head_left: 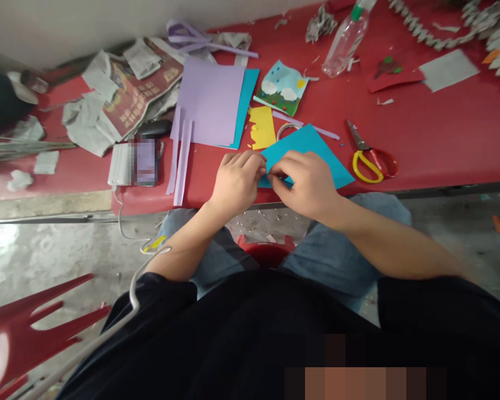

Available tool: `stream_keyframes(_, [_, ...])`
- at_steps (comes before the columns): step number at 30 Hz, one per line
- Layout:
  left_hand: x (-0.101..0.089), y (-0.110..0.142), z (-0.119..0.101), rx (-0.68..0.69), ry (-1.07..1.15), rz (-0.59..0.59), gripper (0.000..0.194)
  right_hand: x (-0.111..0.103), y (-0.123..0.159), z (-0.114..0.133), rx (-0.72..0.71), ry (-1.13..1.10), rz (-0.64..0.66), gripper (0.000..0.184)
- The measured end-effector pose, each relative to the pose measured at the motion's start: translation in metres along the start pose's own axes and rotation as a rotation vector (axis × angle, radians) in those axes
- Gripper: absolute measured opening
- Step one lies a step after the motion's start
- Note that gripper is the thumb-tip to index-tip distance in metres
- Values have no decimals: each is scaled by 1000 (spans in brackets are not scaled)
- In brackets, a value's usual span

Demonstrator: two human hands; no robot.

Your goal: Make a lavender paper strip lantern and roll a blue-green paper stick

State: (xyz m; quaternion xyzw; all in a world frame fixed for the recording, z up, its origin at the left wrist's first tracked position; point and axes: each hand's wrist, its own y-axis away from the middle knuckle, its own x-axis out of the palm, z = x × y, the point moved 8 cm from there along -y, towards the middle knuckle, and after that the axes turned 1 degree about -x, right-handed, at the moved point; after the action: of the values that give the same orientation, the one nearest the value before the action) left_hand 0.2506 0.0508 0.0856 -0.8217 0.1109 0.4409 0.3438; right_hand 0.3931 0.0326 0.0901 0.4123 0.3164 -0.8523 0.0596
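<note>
Fingers of the left hand (238, 179) and right hand (307, 182) are bent inward, their tips brought close together, though whether anything small is pinched between them cannot be told. Beneath them, at the near edge of the red table (437, 133), a blue sheet (313, 143) is laid aslant and partly covered by the right hand, with scissors (363, 146) set to its right and a yellow card (266, 126) and tape roll (280, 130) placed just beyond its far left side. Farther left, purple strips (184, 161) are laid partly over purple paper (212, 100), while a bottle (345, 47) is seen on the far side.
</note>
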Motion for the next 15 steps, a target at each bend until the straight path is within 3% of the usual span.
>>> stream_keyframes(9, [-17,1,-9,109,50,-181,18,-4,0,-3,27,-27,-22,10])
stream_keyframes(15, [-14,1,-6,61,31,-147,20,-5,0,-1,0,-6,-23,11])
